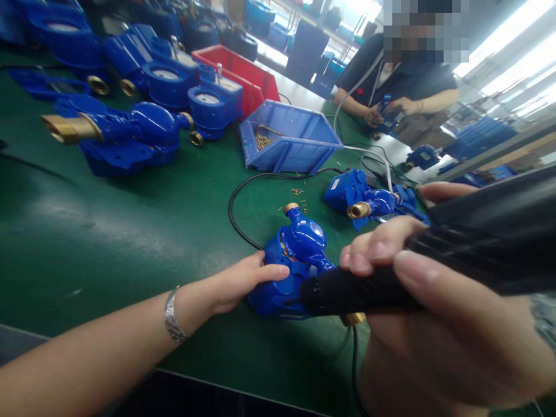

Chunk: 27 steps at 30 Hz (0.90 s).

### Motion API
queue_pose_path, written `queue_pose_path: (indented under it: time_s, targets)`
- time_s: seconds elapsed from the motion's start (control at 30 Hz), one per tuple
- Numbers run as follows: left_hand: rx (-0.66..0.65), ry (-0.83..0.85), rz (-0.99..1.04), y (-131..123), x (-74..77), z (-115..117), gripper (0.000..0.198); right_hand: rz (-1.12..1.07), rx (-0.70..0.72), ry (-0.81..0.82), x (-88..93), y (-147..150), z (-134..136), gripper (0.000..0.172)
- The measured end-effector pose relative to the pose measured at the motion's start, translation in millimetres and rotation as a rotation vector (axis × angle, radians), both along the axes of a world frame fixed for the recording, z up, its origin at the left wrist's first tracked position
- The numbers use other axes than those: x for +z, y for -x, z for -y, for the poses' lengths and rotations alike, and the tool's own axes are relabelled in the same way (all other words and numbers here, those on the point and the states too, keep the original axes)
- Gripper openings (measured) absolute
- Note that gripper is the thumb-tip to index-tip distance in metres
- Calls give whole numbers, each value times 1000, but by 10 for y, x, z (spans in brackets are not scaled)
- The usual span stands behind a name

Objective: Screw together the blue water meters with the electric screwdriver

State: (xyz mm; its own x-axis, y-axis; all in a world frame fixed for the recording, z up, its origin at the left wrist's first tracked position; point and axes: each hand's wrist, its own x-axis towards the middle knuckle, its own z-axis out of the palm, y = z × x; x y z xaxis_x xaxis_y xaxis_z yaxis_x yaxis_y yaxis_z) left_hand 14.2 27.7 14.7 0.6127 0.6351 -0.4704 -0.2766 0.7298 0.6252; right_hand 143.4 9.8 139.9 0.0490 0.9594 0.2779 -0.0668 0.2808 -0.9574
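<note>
A blue water meter (306,238) with brass threaded ends lies on the green bench in front of me, its underside turned up. My left hand (247,278) grips its left side, thumb on top and the other fingers hidden behind the body. Wrapped in my right hand (430,289) is a black electric screwdriver (360,292), lying almost level. Its nose points left over the meter's near side; whether the bit touches a screw I cannot tell. A black cable (237,197) runs behind the meter on the left.
Loose small screws (297,191) lie beyond the meter. Behind them stands a blue bin (291,145) holding screws, beside a red bin (243,75). More blue meters (134,136) stand at left, and another meter (360,197) at right. Across the bench a person (399,87) handles a blue part.
</note>
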Motion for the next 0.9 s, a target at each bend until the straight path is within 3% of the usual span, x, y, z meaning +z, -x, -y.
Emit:
queue_pose_path:
  time_s: [0.1,0.27,0.73,0.9]
  targets:
    - [64,-54,2,-43,23,29,56,-11,-6,62,-142,19,-57,33]
    - [136,-102,36,-110,10,66,43,-32,-30,63,-284,50,-73,26]
    - [145,-59,12,-124,7,42,43,-11,-25,102,-316,80,-48,24]
    - [50,-84,-26,-75,11,-4,46,42,-38,104,-321,52,-56,22]
